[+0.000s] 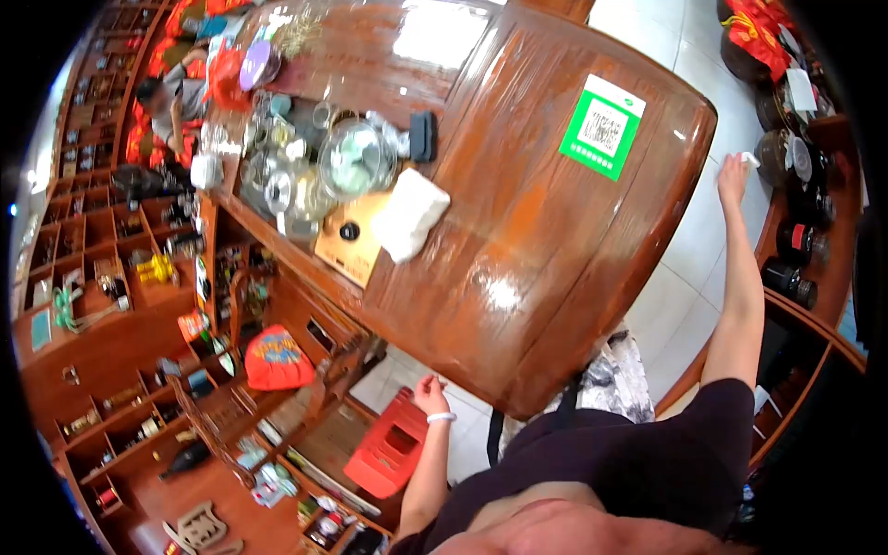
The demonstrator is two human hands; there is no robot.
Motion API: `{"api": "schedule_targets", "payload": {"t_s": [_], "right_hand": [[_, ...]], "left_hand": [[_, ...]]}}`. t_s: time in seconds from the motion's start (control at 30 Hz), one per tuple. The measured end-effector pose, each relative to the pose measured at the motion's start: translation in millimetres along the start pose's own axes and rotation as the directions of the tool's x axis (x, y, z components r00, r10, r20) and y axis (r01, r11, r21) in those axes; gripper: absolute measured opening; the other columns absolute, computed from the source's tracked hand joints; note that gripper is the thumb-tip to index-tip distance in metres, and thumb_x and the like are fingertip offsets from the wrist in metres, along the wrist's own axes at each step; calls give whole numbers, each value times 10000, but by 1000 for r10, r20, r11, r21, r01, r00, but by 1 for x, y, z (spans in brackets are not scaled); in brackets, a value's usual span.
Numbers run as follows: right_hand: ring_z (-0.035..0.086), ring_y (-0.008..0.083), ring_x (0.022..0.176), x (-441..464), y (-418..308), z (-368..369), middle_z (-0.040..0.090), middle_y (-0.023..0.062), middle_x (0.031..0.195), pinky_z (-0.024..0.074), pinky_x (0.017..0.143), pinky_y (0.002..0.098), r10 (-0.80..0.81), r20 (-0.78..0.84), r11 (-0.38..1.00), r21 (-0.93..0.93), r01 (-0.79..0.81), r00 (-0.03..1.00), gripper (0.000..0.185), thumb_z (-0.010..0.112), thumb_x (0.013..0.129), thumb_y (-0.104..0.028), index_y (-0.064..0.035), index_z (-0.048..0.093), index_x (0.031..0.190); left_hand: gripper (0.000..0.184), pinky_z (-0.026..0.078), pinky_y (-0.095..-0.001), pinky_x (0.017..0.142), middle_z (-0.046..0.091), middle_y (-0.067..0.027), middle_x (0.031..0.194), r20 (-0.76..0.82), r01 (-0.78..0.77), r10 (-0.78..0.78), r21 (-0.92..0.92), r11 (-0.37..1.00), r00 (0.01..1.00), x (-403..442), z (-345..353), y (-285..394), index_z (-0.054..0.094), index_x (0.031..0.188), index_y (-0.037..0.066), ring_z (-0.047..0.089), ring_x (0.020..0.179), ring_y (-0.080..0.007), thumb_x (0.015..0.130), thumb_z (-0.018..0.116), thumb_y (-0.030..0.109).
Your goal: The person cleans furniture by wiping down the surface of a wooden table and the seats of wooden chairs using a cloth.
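Observation:
My right hand (732,179) reaches out at the far right, closed on a small white object (750,160) beside the dark jars on the shelf. Its exact kind is too small to make out. My left hand (431,396) hangs low past the near edge of the wooden table (518,305), with a white bracelet (441,417) on the wrist. Its fingers are loosely bent and apart, with nothing visible in them. Nearest to it is a red plastic container (393,444) below, apart from the fingers.
On the table lie a green QR-code card (603,127), a folded white towel (410,215), a glass bowl (356,159) and several glass vessels. A carved wooden chair (324,351) with a red cushion (277,359) stands left. Dark jars (775,157) line the right shelf. Another person (171,109) is far left.

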State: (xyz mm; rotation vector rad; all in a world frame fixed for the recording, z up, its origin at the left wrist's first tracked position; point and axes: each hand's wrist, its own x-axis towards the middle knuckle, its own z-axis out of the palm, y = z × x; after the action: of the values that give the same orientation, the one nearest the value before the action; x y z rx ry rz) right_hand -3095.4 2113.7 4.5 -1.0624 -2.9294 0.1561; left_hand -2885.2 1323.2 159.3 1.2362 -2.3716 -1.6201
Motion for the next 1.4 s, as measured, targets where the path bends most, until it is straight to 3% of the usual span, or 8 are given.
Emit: {"api": "schedule_targets", "payload": {"t_s": [0.07, 0.2, 0.3, 0.53, 0.83, 1.13, 1.27, 1.4], "right_hand": [[467, 342, 1019, -49, -30, -34, 519, 195, 1030, 368, 838, 435, -44, -540, 942, 256, 215, 840, 375, 288, 904, -241, -31, 470, 1156], [327, 325, 1205, -99, -183, -91, 430, 180, 1238, 297, 980, 374, -170, 167, 892, 446, 79, 971, 426, 325, 899, -317, -52, 421, 1217], [224, 284, 1283, -188, -311, -73, 291, 150, 1362, 160, 1054, 415, -452, -78, 853, 254, 456, 888, 610, 466, 819, -403, -26, 342, 1283], [176, 184, 1314, -526, -343, -90, 288, 85, 1386, 56, 1028, 557, -956, 259, -25, 390, 921, -135, 620, 392, 797, -554, -88, 476, 1197], [114, 202, 1328, -276, -251, -83, 156, 72, 1434, 95, 966, 642, -362, 175, 921, -84, 380, 916, 571, 310, 887, -472, -120, 273, 1335], [339, 228, 1180, -519, -431, -16, 399, 64, 1276, 187, 970, 597, -973, -203, 217, -624, 750, 112, 517, 361, 842, -500, -148, 416, 1217], [259, 196, 1264, -618, -285, -67, 424, 50, 1265, 108, 1004, 585, -996, -48, -89, 367, 926, -77, 525, 495, 749, -495, -156, 468, 1148], [265, 212, 1263, -461, -205, -58, 352, 73, 1311, 96, 949, 660, -808, -132, 562, 119, 819, 574, 496, 518, 766, -404, -149, 456, 1186]], "left_hand": [[73, 484, -255, 554, 579, -72, 745, -50, 95, -94, 22, 995, 994, -7, -7, -17, 554, 860, -27, 556, 586, -140, 803, 542, 17], [135, 487, -259, 572, 592, -91, 758, 21, 69, -70, 48, 996, 997, -14, -11, -48, 562, 916, -27, 580, 598, -148, 797, 543, 34], [133, 483, -257, 579, 597, -89, 751, 61, -1, 4, -53, 999, 998, -27, -9, -52, 566, 911, -28, 581, 589, -145, 798, 542, 39], [120, 464, -236, 544, 598, -82, 703, 155, 125, -115, -62, 990, 981, -75, -39, -81, 584, 879, -23, 584, 564, -138, 787, 561, 52], [141, 473, -241, 459, 601, -104, 686, -27, 528, -532, -85, 845, 847, -169, -149, -204, 586, 843, -46, 583, 497, -168, 765, 558, 67], [171, 498, -251, 475, 616, -133, 747, 39, 613, -615, -152, 775, 787, -227, -153, -224, 582, 878, -54, 614, 536, -209, 772, 540, 75], [182, 508, -260, 527, 617, -132, 769, 132, 529, -512, -179, 830, 849, -218, -145, -202, 564, 927, -52, 622, 597, -209, 798, 526, 70], [148, 495, -248, 508, 612, -115, 760, 175, 513, -486, -182, 839, 856, -201, -145, -219, 566, 904, -28, 615, 577, -195, 817, 533, 87]]}}
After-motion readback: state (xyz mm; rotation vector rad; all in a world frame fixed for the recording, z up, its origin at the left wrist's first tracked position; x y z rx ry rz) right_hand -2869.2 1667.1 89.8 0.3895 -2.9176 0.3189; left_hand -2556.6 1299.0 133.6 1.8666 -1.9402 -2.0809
